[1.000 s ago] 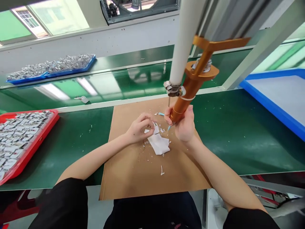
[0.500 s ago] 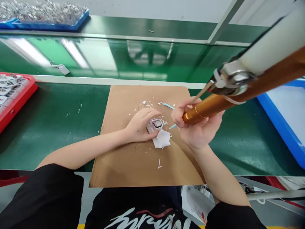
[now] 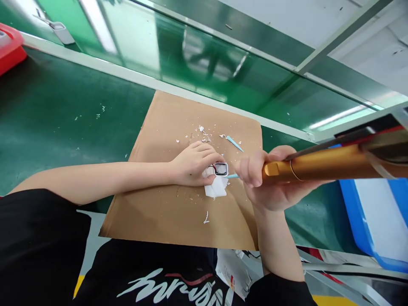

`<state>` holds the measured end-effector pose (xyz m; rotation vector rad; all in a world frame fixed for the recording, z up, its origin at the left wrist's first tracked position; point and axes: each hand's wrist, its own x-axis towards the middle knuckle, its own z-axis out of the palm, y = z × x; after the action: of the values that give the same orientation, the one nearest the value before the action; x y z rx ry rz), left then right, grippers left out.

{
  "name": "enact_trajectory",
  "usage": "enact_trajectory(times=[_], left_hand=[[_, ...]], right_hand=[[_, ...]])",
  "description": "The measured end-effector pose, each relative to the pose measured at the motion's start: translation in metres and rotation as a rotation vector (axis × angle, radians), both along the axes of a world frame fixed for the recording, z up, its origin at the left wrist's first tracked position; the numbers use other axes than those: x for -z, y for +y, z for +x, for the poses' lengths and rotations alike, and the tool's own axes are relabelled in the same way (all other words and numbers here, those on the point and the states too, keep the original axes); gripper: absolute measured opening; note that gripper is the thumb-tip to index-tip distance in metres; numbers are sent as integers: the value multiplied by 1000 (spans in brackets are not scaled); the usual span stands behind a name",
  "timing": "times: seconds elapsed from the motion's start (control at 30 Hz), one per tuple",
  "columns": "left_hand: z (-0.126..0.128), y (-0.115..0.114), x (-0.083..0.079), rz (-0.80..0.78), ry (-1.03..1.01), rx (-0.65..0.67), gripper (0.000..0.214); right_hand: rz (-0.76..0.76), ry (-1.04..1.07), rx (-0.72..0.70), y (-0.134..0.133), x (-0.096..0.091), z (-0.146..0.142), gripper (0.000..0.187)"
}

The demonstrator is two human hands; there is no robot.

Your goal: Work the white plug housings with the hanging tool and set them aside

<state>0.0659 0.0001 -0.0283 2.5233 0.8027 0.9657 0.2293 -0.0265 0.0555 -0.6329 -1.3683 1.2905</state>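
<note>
My left hand (image 3: 197,163) rests on the cardboard sheet (image 3: 159,212), its thumb and fingers closed round a small white plastic housing (image 3: 221,169). Red and dark wires show at the housing's open face. Just below it lies a white piece of paper or cloth (image 3: 216,188). My right hand (image 3: 270,182) is wrapped round an orange cylindrical metal tool (image 3: 328,161), raised above the sheet's right side. A thin bar runs along the tool; its far end leaves the view at the right. Whether its tip touches anything I cannot tell.
A light-blue pointed stick (image 3: 234,143) and white shavings (image 3: 201,128) lie on the cardboard. A second blue stick (image 3: 232,176) is partly hidden by my right hand. A red tray (image 3: 11,51) stands left, a blue tray (image 3: 357,225) right. A white part (image 3: 62,33) sits at the back left.
The view has tilted and turned. My right hand has swung the orange tool to nearly level. My left hand keeps hold of the housing, which now shows its open face at a different angle.
</note>
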Motion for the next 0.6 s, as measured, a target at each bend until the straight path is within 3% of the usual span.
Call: enact_trajectory(times=[0.2,0.37,0.53,0.6], left_hand=[[3,-4,3,26,-78,0,30],[4,-4,4,60,-171,-5,31],[4,-5,3,114,-195,-13,28],[5,-5,2,146,-209,-20,27]], right_hand=[[-47,-54,73,-1,-3,-3,51],[10,27,-21,1,-3,-6,43],[177,88,-190,7,1,-3,62],[176,124,-235,9,2,-1,61]])
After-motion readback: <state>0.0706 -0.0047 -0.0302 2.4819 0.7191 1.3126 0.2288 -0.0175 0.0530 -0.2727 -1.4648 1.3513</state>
